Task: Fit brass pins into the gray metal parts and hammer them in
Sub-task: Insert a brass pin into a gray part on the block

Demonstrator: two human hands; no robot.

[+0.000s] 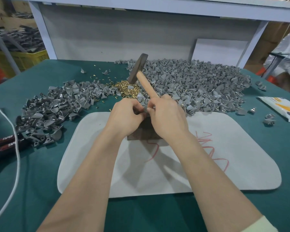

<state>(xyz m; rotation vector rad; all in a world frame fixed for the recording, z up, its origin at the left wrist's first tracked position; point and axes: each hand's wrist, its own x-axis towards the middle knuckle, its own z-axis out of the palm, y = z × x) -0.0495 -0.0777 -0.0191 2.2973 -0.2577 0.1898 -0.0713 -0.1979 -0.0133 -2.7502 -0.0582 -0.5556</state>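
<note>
My left hand and my right hand meet over a dark metal block on the white mat. Between their fingertips sits a small gray metal part, pinched mainly by the left hand. My right hand also grips the wooden handle of a hammer, whose dark head points up and away over the brass pins. Whether a pin is in the held part is hidden by my fingers.
A big heap of gray parts fills the back right of the green table, and a smaller heap lies at the left. A white cable and black-red tools lie far left. A printed bag lies at the right.
</note>
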